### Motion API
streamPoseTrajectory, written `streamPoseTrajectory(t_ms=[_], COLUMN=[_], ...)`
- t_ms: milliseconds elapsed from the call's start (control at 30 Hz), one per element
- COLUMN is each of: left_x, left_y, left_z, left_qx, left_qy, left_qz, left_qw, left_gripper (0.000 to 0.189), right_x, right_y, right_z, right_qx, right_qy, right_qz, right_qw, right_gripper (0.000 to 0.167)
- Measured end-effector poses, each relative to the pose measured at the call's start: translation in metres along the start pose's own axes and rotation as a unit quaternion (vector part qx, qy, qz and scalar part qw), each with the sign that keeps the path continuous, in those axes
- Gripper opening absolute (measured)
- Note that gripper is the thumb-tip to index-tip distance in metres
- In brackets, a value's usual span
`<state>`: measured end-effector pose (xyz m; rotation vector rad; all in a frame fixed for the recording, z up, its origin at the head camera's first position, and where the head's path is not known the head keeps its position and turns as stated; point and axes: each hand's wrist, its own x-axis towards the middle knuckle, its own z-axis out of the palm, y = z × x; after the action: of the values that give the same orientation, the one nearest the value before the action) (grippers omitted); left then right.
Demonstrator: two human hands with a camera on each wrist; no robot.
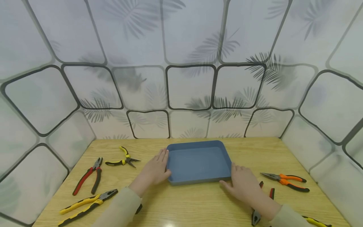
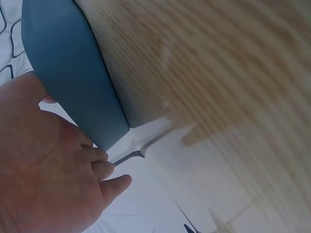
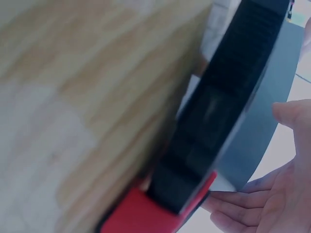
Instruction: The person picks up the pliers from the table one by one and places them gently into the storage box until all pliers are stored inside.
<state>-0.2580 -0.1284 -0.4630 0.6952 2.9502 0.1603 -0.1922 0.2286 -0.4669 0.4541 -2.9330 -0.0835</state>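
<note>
A shallow blue rectangular tray (image 1: 199, 164) lies on the wooden table between the two hands. At its left end, my left hand (image 1: 155, 170) rests its fingers along the outer wall, thumb toward the front corner. My right hand (image 1: 244, 185) lies against the right end near the front corner, fingers extended along the side and thumb by the front wall. The left wrist view shows relaxed fingers (image 2: 99, 158) at the tray's wall. Under the right forearm, red-and-black pliers (image 1: 256, 217) are partly hidden; their handle (image 3: 214, 111) looms large in the right wrist view.
On the left are red-and-black pliers (image 1: 97, 170), small yellow-and-black pliers (image 1: 124, 161) and large yellow-and-black pliers (image 1: 93, 201). Orange-and-black long-nose pliers (image 1: 286, 181) lie at right. A yellow handle (image 1: 316, 221) shows at the bottom right. Patterned cloth walls (image 1: 190, 88) enclose the table.
</note>
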Motion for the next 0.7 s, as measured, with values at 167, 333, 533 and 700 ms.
streamPoseTrajectory(t_ms=[167,333,533,700], left_x=[-0.005,-0.010,-0.017,-0.024], left_y=[-0.003,-0.004,-0.007,-0.013], left_z=[-0.001,-0.003,-0.006,-0.008], left_qx=[0.005,0.013,0.004,-0.006], left_qy=[0.005,0.008,0.022,0.033], left_qz=[-0.006,-0.008,-0.013,-0.024], left_qw=[1.0000,0.9998,0.9997,0.9992], left_gripper=[0.081,0.079,0.078,0.077], right_x=[-0.003,-0.006,-0.009,-0.011], right_y=[-0.007,-0.010,-0.014,-0.018], right_z=[-0.003,-0.002,-0.003,-0.004], right_qx=[-0.012,-0.016,-0.020,-0.022], right_qy=[-0.001,-0.005,-0.007,0.006], right_qz=[-0.014,-0.017,-0.033,-0.049], right_qw=[0.9998,0.9997,0.9992,0.9985], right_gripper=[0.092,0.093,0.089,0.084])
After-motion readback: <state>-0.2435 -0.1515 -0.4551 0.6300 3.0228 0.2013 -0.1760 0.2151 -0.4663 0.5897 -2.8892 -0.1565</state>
